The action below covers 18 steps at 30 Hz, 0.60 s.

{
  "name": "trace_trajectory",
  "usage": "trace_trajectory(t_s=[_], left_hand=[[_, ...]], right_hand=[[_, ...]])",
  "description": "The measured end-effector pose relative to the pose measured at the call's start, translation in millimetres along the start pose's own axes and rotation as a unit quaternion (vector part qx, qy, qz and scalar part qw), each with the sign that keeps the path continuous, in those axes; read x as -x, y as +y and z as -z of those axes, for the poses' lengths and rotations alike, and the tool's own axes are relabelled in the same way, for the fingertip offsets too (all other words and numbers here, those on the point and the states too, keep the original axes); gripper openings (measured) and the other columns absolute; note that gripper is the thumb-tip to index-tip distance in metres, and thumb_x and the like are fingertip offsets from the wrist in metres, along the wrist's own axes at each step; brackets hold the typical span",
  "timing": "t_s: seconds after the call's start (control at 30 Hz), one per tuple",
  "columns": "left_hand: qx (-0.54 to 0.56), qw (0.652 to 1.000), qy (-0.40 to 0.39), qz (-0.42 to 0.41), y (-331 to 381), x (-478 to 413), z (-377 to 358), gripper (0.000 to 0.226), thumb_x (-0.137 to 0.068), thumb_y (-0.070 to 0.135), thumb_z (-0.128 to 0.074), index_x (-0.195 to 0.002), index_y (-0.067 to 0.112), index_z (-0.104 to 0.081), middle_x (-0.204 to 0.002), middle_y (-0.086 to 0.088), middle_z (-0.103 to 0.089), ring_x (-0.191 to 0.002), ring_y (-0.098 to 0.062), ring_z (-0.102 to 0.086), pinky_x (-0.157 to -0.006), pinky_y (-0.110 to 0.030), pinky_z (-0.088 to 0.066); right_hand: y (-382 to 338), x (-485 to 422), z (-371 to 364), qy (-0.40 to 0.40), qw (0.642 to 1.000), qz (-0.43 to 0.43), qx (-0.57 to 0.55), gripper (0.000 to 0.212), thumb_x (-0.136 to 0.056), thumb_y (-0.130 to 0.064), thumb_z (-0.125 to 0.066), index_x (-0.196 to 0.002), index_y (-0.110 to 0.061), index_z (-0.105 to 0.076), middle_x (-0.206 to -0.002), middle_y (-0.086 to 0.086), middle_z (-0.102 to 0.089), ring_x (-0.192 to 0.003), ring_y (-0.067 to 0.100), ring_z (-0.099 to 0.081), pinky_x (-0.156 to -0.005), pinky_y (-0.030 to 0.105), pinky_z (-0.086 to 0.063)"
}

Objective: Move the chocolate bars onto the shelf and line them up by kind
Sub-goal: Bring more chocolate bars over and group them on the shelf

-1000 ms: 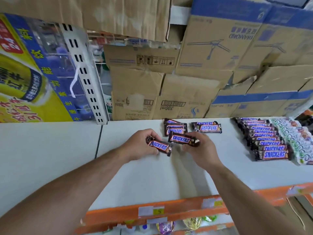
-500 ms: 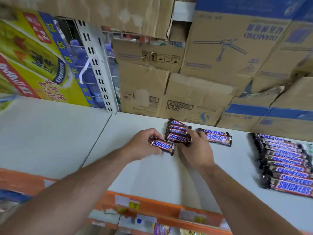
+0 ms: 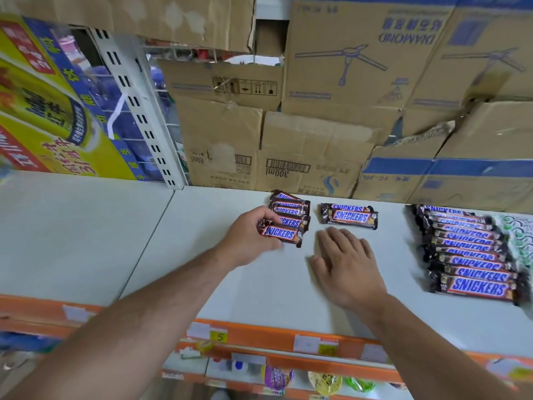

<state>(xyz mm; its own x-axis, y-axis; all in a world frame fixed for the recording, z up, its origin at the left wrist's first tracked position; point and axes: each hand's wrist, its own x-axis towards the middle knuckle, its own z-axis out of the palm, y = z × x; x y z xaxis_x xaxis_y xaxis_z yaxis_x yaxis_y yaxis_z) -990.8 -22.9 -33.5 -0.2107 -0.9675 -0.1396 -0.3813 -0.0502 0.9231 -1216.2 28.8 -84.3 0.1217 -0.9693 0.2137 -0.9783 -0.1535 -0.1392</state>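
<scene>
L hand [image 3: 248, 239] grips a brown-wrapped Snickers bar [image 3: 281, 234] at the front of short stack [image 3: 290, 209] on white shelf [image 3: 187, 255]. R hand [image 3: 346, 262] lies flat, fingers straight, holding nothing, near pair of bars [image 3: 349, 216]. Best approach: set the bar overlapping the stack, logo up, ends flush. Legible: "SNICKERS" wrappers; cardboard boxes [image 3: 360, 67] say "DIAMOND", "300ml", upside down.

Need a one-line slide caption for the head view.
Left hand grips a Snickers bar at the front of a short row on the white shelf; right hand open beside it.
</scene>
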Motion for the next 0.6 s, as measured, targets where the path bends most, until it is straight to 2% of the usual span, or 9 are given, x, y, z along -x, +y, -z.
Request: trace_trajectory(t_s=[0.2,0.43,0.53,0.6], left_hand=[[-0.017,1.000,-0.007,-0.018,-2.6,-1.2,0.3,0.035,-0.073,-0.001,-0.080,-0.098,0.018,-0.062,-0.088,0.012,-0.068,-0.065,0.010,-0.061,-0.057,-0.009,-0.044],[-0.073,0.996,-0.007,-0.046,-10.0,-8.6,-2.4,0.035,-0.073,0.003,-0.078,-0.091,0.028,-0.061,-0.091,0.011,-0.068,-0.069,0.007,-0.061,-0.060,-0.010,-0.044],[-0.143,0.987,0.024,-0.074,-15.4,-15.7,-8.1,0.031,-0.071,0.012,-0.076,-0.093,0.029,-0.063,-0.101,0.008,-0.058,-0.086,-0.007,-0.061,-0.072,-0.018,-0.048],[-0.189,0.977,0.046,-0.088,-19.8,-20.9,-12.7,0.030,-0.071,0.016,-0.075,-0.095,0.030,-0.064,-0.104,0.009,-0.051,-0.098,-0.011,-0.055,-0.083,-0.023,-0.047]], right_hand=[[-1.3,0.1,2.1,-0.004,1.000,-0.013,0.001,0.057,-0.095,-0.057,-0.036,-0.140,-0.025,-0.048,-0.147,-0.005,-0.046,-0.137,0.018,-0.035,-0.113,0.043,-0.027],[-3.2,0.0,5.6,-0.014,1.000,-0.026,-0.006,0.054,-0.095,-0.056,-0.039,-0.139,-0.027,-0.048,-0.147,-0.007,-0.046,-0.137,0.016,-0.034,-0.113,0.041,-0.025],[-4.8,0.3,7.7,-0.004,1.000,-0.023,-0.018,0.048,-0.093,-0.052,-0.044,-0.133,-0.027,-0.050,-0.141,-0.008,-0.048,-0.134,0.016,-0.037,-0.110,0.041,-0.026],[-5.2,0.7,8.4,-0.001,0.999,-0.026,-0.023,0.046,-0.093,-0.051,-0.046,-0.132,-0.027,-0.051,-0.140,-0.009,-0.049,-0.133,0.016,-0.037,-0.110,0.041,-0.027]])
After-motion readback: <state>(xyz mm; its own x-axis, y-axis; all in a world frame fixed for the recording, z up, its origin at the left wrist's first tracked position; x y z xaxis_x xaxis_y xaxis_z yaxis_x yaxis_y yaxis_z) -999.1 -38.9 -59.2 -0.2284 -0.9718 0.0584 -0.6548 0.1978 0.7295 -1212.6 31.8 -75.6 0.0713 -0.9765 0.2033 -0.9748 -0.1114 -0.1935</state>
